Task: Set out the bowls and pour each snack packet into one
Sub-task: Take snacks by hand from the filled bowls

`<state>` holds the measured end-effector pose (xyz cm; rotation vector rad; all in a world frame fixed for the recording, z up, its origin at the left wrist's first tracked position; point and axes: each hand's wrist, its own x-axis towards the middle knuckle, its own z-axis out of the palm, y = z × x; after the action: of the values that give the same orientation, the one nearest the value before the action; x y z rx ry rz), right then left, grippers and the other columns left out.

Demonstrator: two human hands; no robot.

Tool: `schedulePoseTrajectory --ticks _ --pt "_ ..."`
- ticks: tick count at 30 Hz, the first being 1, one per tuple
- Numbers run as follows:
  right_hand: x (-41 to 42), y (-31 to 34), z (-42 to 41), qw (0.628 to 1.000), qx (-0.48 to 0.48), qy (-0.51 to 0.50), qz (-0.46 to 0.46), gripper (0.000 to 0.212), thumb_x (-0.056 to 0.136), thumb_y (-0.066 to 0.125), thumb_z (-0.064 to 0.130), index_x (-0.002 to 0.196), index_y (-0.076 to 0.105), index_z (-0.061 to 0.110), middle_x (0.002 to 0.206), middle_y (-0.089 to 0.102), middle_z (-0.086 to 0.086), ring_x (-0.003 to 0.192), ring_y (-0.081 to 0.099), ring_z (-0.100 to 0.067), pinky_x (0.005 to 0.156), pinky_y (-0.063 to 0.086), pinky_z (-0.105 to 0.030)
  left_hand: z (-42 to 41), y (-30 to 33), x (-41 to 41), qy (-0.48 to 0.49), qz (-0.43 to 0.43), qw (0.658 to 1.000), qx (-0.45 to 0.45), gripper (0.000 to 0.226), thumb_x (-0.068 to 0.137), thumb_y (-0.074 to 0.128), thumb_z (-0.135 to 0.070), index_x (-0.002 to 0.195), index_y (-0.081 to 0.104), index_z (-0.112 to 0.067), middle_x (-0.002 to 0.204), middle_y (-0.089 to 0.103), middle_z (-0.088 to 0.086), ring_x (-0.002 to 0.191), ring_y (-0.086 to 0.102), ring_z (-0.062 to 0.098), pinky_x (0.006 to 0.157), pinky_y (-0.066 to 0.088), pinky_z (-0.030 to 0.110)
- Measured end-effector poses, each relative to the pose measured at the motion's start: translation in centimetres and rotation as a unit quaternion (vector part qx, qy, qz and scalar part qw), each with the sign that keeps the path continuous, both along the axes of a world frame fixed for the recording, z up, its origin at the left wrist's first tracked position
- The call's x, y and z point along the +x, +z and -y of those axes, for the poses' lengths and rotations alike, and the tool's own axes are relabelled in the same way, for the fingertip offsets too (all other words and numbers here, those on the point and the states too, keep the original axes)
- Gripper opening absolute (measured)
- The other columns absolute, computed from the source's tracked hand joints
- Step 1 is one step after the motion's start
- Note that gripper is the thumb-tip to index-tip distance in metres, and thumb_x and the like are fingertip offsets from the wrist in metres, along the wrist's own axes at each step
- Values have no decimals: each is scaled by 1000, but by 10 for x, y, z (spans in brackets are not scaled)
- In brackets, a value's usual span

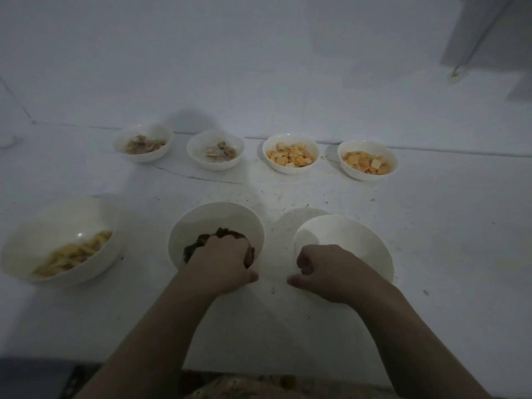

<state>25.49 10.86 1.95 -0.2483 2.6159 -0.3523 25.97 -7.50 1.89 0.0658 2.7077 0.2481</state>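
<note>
Surface: white tabletop (431, 226), dim light, dark crumbs scattered across the middle of the frame, a thin crack running at centre left.
Background: pale wall across the upper frame; grey panel (489, 33) at upper right; blurred white object (7, 139) at the left edge.
Far row: four small white bowls along the table's back edge, well apart; far-left bowl (143, 143) and second bowl (215, 149) with brownish pieces, third bowl (291, 154) and fourth bowl (367, 160) with orange and pale squares.
Near row: large bowl (62, 240) at lower left with yellow sticks; middle bowl (216, 226) with a dark snack (201, 243); right bowl (342, 240), contents not discernible.
Left hand (223, 262): over the near side of the middle bowl, fingers curled down into the dark snack, thumb outside the rim.
Right hand (325, 272): over the near rim of the right bowl, fingers curled under; whether anything is gripped cannot be told.
Forearms: both bare, reaching up from the bottom edge, converging toward the centre.
Bottom edge: patterned fabric (244, 390), blurred.
</note>
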Motion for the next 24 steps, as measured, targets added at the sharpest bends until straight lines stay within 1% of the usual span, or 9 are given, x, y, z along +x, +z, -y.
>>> schedulePoseTrajectory --ticks 2,3,5,7,10,13,16,20,24 --pt "5 -5 7 999 35 6 -16 12 93 56 28 94 45 24 94 52 1 86 48 -19 57 35 -24 1 -7 3 -30 -24 999 10 16 91 60 -33 96 52 -20 101 55 -1 91 53 19 78 47 33" --pt "7 -5 10 998 45 -5 -33 10 94 53 20 92 43 22 90 49 1 85 47 -21 55 32 -23 0 -10 2 -35 -51 998 18 14 92 58 -29 90 47 -21 97 53 -2 88 52 19 76 45 34" --pt "8 -6 15 994 69 -36 -74 7 95 48 11 96 50 18 95 53 -2 90 53 -25 66 43 -27 -2 -16 -4 -32 -103 994 17 16 94 55 -25 85 41 -23 94 54 -2 86 53 20 73 42 34" --pt "4 -8 15 988 89 -71 -108 23 96 46 8 116 57 15 115 60 -4 107 58 -27 85 50 -36 -4 -23 -16 -17 -138 990 33 11 96 51 -20 87 45 -22 95 57 -2 89 57 22 72 42 35" --pt "-12 -20 6 979 85 -100 -155 40 97 45 5 132 55 21 131 59 -4 120 56 -26 94 49 -37 -5 -32 -41 7 -171 983 70 18 94 47 -8 87 51 -24 89 57 -4 93 61 26 73 40 35" --pt "-31 -27 -4 975 74 -121 -170 50 96 44 4 140 48 27 137 56 -4 127 51 -27 105 41 -40 -6 -39 -62 17 -196 976 91 26 96 48 -10 114 62 -23 114 64 -2 107 59 27 87 43 39" --pt "-46 -29 -11 973 67 -116 -187 57 96 43 3 144 43 32 142 53 -1 132 48 -25 110 35 -38 -9 -44 -75 6 -216 972 95 28 97 50 -16 121 62 -23 121 64 0 109 59 27 92 43 41" --pt "-52 -28 -11 969 49 -105 -220 51 95 43 4 140 48 28 137 56 -2 126 51 -26 107 36 -43 -11 -46 -77 0 -245 965 90 23 95 51 -19 114 63 -22 111 65 0 102 60 25 88 46 42" --pt "-40 -19 15 955 -43 -77 -284 39 97 52 19 135 52 26 140 54 1 128 49 -24 110 36 -47 -6 -37 -52 74 -366 917 142 29 86 59 -19 115 64 -19 111 65 0 98 60 26 77 52 42"
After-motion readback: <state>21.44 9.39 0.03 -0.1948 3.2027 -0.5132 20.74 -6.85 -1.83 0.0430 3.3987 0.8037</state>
